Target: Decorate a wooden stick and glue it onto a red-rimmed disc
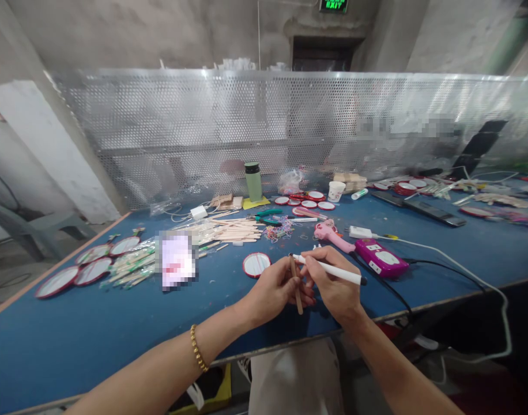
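My left hand is closed around a flat wooden craft stick, which points up and slightly left above the table's front edge. In my right hand is a white marker pen with a black end, held like a writing pen. Its tip meets or nearly meets the top of the stick; fingers hide part of the contact. Just beyond my left hand lies a round white disc with a red rim. A pink glue gun rests past my right hand.
A purple power strip with cables sits at the right. Loose wooden sticks, colourful rubber bands and pliers lie mid-table. Farther back stand a green bottle and a paper cup, before a perforated metal screen.
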A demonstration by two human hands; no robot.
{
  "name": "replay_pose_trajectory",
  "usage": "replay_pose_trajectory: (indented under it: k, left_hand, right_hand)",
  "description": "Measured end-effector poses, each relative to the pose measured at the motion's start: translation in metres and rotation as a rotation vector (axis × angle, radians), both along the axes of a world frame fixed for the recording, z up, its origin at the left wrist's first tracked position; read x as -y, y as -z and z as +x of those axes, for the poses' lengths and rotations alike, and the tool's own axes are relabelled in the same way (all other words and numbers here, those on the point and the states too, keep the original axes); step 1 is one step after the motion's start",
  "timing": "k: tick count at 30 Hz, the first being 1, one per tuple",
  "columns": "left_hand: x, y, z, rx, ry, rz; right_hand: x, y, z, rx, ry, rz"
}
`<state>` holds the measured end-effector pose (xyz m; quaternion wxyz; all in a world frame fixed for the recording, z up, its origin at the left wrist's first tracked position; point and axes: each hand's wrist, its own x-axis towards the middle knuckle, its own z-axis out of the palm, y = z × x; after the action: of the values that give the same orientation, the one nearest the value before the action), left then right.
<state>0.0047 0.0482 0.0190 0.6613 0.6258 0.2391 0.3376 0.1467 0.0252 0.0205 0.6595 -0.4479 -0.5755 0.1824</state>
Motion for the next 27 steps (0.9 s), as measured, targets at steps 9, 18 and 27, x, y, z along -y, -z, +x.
replay_pose_trajectory:
  k: [9,18,27]
  left_hand:
    - [0.0011,-0.0012,-0.0001,0.005,0.003,-0.005]
    - [-0.0001,0.0007,-0.0001,0.018,0.004,-0.005]
    - [-0.0004,0.0018,0.0001,0.024,0.012,-0.009]
  right_hand:
    - [-0.0015,0.0017,0.0001,-0.015,0.001,0.028]
    - [-0.0016,0.0025,0.0005,0.012,0.006,0.024]
    - [-0.0031,0.0066,0.0019,-0.003,0.004,0.039]
